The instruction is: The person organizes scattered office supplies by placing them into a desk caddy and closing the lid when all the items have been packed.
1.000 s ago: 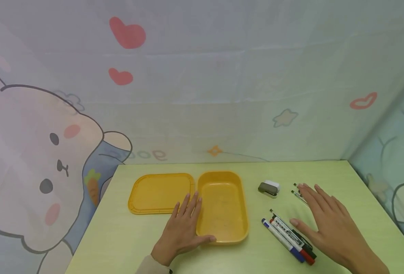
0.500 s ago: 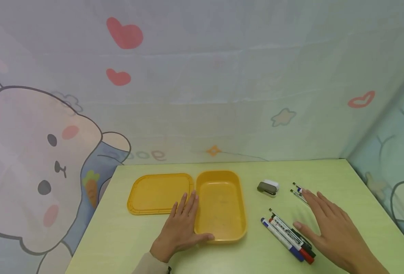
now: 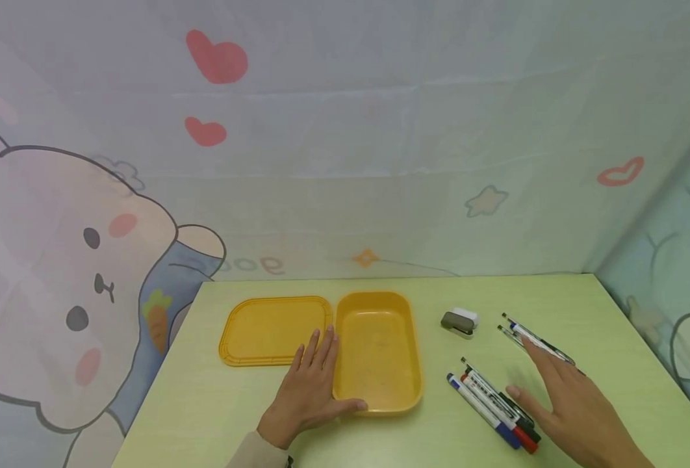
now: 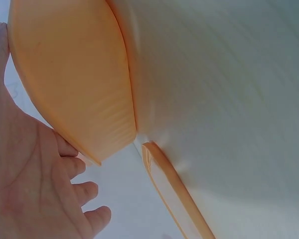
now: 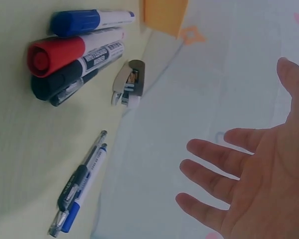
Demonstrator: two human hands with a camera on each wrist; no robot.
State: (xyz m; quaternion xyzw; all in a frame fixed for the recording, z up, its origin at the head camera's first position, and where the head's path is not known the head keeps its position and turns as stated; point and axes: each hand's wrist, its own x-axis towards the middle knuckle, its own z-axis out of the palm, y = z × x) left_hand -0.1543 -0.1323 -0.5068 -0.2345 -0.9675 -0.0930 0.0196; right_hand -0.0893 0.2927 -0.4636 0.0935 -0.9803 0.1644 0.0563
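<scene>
My left hand (image 3: 306,390) rests against a yellow plastic box (image 3: 380,354), its fingers extended along the left rim and the thumb at the near rim. In the left wrist view, the palm and fingers (image 4: 84,191) lie beside the box wall (image 4: 77,74). My right hand (image 3: 573,403) hovers over the table's right side, fingers spread, holding nothing. Just left of it lies a bundle of whiteboard markers, with a blue one (image 3: 485,413), a red one (image 3: 526,441) and a black one (image 5: 55,82). Slim pens (image 3: 540,341) lie beyond the fingertips, partly covered by them.
A flat yellow lid (image 3: 275,331) lies left of the box. Between the box and the pens sits a small grey stapler (image 3: 458,322) with a white object (image 3: 465,313) behind it. A printed curtain (image 3: 345,162) hangs along the table's back edge.
My right hand has drawn back slightly toward me and to the right, uncovering more of the slim pens. The left hand stays at the box.
</scene>
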